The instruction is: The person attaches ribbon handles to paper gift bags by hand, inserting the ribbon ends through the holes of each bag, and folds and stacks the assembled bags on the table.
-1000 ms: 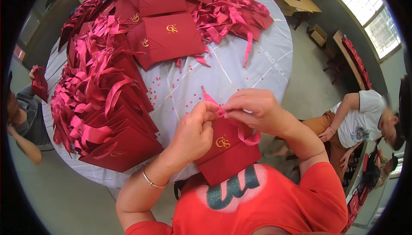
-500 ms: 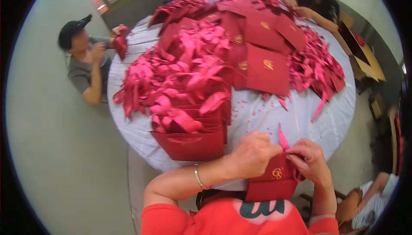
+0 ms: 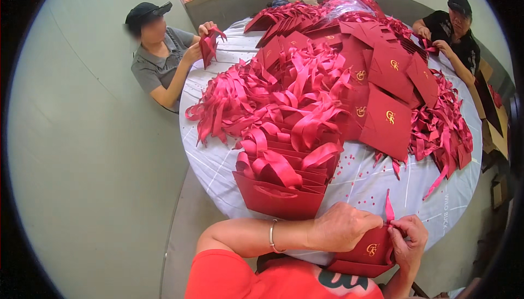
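Note:
A dark red paper gift bag (image 3: 360, 251) with a gold emblem rests at the table's near edge, close against my body. A pink ribbon (image 3: 389, 206) stands up from its top edge. My right hand (image 3: 408, 239) pinches the ribbon's base between thumb and fingers at the bag's upper right corner. Closed in a fist, my left hand (image 3: 345, 226) reaches across the bag, its fingertips meeting the right hand's at the ribbon. What exactly the left fingers grip is hidden. A row of upright red bags (image 3: 281, 198) with ribbon handles stands just beyond my left forearm.
Flat red bags (image 3: 388, 124) and heaps of ribbon (image 3: 311, 75) cover much of the round table's white cloth (image 3: 218, 162). Small red dots (image 3: 357, 174) lie scattered. Co-workers at the far left (image 3: 158, 53) and far right (image 3: 456, 37) handle bags. A cardboard box (image 3: 494, 119) stands right.
My view has swung, shifting the table rightward and down in the picture. My hands stay together at the ribbon. The left co-worker's raised hand has come down to the bag they hold.

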`<state>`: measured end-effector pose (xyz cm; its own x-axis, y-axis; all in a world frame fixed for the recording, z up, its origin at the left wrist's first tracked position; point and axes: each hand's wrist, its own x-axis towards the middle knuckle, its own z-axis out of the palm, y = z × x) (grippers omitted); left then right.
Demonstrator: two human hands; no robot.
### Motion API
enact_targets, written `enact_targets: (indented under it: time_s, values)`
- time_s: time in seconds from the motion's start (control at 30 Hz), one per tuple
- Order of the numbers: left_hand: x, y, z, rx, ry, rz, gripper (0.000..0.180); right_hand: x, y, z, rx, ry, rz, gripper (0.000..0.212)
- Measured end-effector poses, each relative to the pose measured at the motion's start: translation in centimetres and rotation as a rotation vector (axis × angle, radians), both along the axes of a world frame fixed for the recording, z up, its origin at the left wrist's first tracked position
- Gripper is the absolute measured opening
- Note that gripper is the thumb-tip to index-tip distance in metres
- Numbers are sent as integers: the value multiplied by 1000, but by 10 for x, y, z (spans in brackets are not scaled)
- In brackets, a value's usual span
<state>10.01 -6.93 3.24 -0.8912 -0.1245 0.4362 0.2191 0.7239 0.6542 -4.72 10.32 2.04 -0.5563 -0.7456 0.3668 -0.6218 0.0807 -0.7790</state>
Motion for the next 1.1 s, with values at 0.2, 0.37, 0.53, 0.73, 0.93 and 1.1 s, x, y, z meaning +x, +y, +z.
enact_targets:
  time_s: [0.2, 0.37, 0.53, 0.73, 0.93, 1.1]
  values:
    - [-3, -1, -5, 325, -147, -9, 11, -4, -6, -14, -81, 21, -4, 19]
    - [-6, 0, -7, 374, -169, -6, 11, -10, -4, -17, -88, 2, 9, 16]
    - [-5, 3, -12, 224, -139, 3, 14, -9, -6, -21, -83, 5, 16, 17]
    - [-8, -2, -12, 295, -153, -13, 14, -7, -7, -18, -59, -9, -16, 18]
    - [-7, 2, -22, 137, -74, -14, 14, -8, -9, -21, -38, -1, -10, 17]
    - [-2, 10, -21, -114, -172, 5, 11, -4, -5, -18, -20, -42, -15, 16]
